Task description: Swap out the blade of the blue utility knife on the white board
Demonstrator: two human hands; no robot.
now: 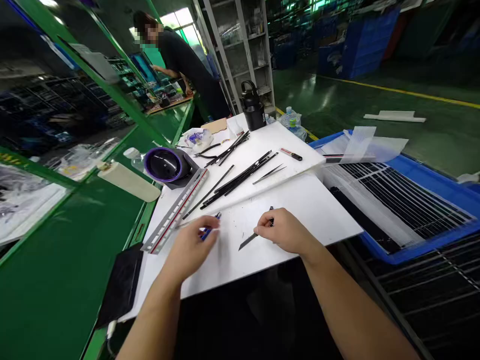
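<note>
My left hand (195, 243) is closed round a slim blue pen-like tool (205, 233), whose dark end shows past the fingers. Across a short gap, my right hand (281, 231) pinches a thin dark strip (248, 241). The strip's slanted, pointed end reaches down and left, close over the white board (232, 270). Behind my hands, a bundle of long black strips (240, 180) lies on a raised white foam sheet (300, 172). To the left of my left hand is a grey ruler-like bar (178, 210) with a red line.
A purple-rimmed black container (165, 166), black-handled pliers (207, 151), a red and black knife (291, 154) and a black bottle (254, 107) stand or lie farther back. On the right, a blue crate (412, 255) holds rows of black strips. Another person (187, 60) stands beyond.
</note>
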